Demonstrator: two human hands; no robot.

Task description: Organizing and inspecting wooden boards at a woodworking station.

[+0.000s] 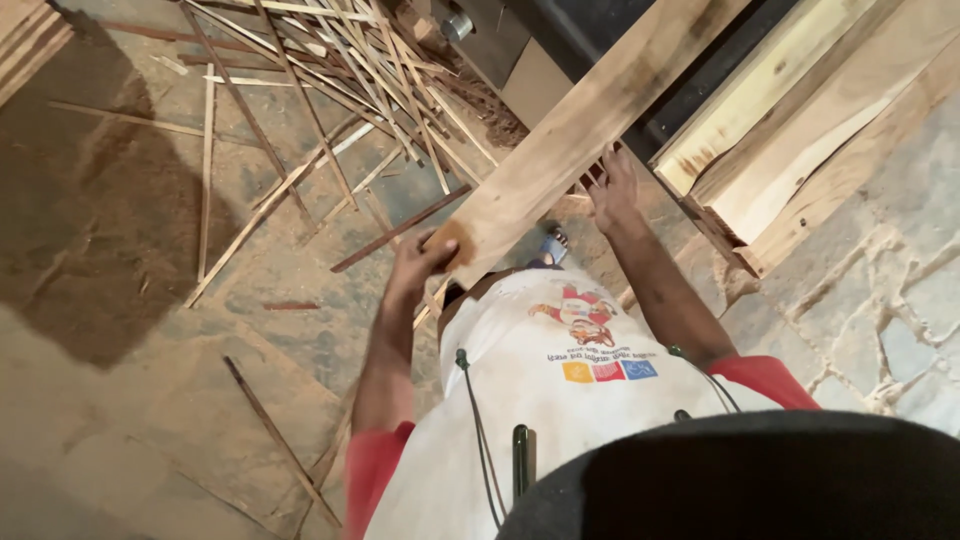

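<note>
Far left: the floor (pixel 120 420) is bare earth and sawdust, with a dark shadow patch over its upper left part. The corner of a stack of boards (pixel 25 35) is cut off by the top left edge of the frame; its extent cannot be judged.

Left of centre: a loose heap of thin wood strips (pixel 330 60) lies criss-crossed on the floor, running out of view at the top. One dark strip (pixel 275 435) lies apart on the floor, lower down.

Centre: the left hand (pixel 425 258) is closed on the near end of a long pale plank (pixel 580 125), fingers wrapped over the end corner; the palm side is hidden. The plank slants up and to the right, held off the floor, and its far end leaves the frame at the top. A blue sandal (pixel 553 245) shows just below the plank, mostly covered by it and by the white shirt.

Right of centre: the right hand (pixel 612 190) has its fingers spread against the plank's lower edge; it grips nothing that I can see.

Right: a dark machine body (pixel 590 30) is partly hidden behind the plank. Further timber pieces (pixel 800 130) lean beside it, over a stone floor (pixel 880 300).
</note>
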